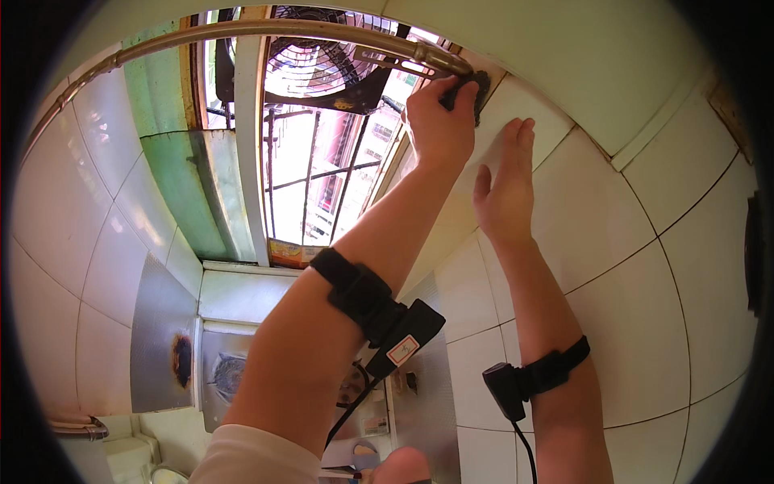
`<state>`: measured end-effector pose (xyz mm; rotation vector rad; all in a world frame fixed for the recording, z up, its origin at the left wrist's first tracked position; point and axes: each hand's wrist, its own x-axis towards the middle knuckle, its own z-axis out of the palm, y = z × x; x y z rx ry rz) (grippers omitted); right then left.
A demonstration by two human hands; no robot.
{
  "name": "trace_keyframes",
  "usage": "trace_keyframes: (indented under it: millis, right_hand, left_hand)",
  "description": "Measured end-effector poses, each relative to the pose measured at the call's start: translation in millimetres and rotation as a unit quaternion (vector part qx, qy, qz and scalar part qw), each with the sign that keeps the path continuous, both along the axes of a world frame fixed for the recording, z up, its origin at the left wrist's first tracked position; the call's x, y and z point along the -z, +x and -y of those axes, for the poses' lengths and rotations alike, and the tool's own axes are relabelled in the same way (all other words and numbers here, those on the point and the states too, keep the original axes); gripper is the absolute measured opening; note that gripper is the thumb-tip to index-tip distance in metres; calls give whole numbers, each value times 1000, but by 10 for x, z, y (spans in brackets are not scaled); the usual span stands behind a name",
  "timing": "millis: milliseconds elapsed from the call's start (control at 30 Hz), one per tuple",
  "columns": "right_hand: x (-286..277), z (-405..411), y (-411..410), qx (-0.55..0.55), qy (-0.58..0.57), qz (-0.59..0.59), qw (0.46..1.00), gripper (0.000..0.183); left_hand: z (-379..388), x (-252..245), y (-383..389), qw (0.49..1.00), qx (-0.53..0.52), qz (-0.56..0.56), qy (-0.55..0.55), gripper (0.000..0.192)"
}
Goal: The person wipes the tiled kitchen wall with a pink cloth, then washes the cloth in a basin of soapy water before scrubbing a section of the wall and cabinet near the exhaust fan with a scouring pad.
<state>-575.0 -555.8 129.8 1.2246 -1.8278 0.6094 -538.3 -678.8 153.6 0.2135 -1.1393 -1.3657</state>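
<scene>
My left hand [441, 124] is raised to the upper middle of the view. Its thumb and fingers pinch a dark scouring pad [481, 91], which lies against the wall by the end of a metal pipe [363, 33]. To the right, my right hand [508, 181] rests near or against the white wall tiles [598, 206], palm towards them, with fingers stretched upward and the thumb apart. Nothing shows in it. Black straps with cabled devices circle both forearms.
An exhaust fan with a wire guard [326, 66] fills the upper window opening, above a barred grille [314, 175]. Green panels [181, 181] flank the window at left. Below lie a gas stove [230, 375] and a metal sheet with a burnt patch [160, 345].
</scene>
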Motion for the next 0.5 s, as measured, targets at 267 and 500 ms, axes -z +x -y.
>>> trace_keyframes:
  millis: [267,500]
  right_hand:
    - [86,-58,61,-4,54,-17,998,69]
    - [118,2,64,-9,39,-8,999,71]
  left_hand:
    - [97,530,216,972,-41,227,-49,27]
    - [95,302,-149,986,-99,22,-135,23]
